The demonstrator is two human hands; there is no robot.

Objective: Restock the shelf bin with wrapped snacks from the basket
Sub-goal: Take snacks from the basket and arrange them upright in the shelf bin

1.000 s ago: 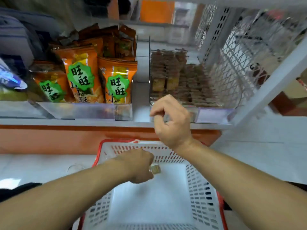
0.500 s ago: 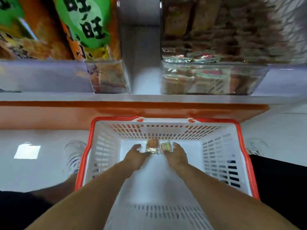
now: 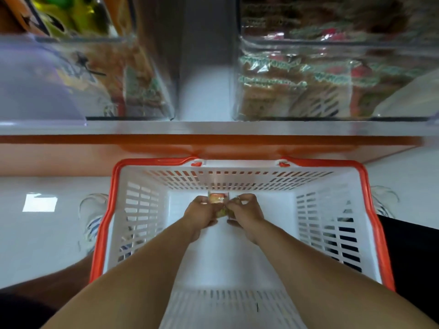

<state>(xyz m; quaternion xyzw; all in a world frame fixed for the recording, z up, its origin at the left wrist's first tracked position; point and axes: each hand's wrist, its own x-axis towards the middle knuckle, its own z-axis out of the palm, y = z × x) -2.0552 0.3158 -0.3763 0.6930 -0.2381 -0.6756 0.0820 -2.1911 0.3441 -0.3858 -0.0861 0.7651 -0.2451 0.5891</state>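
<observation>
White slotted basket [image 3: 147, 210], orange rim; orange shelf edge [image 3: 213, 143].

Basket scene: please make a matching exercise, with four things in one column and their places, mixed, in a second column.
Things:
1. basket
2. wrapped snacks
3. clear bin of orange bags
4. clear bin of wrapped snacks

Places:
A. shelf, right side
B. floor, below the shelf
C. shelf, left side
D. between both hands, inside the basket

Pairs: 1-B, 2-D, 3-C, 4-A
</observation>
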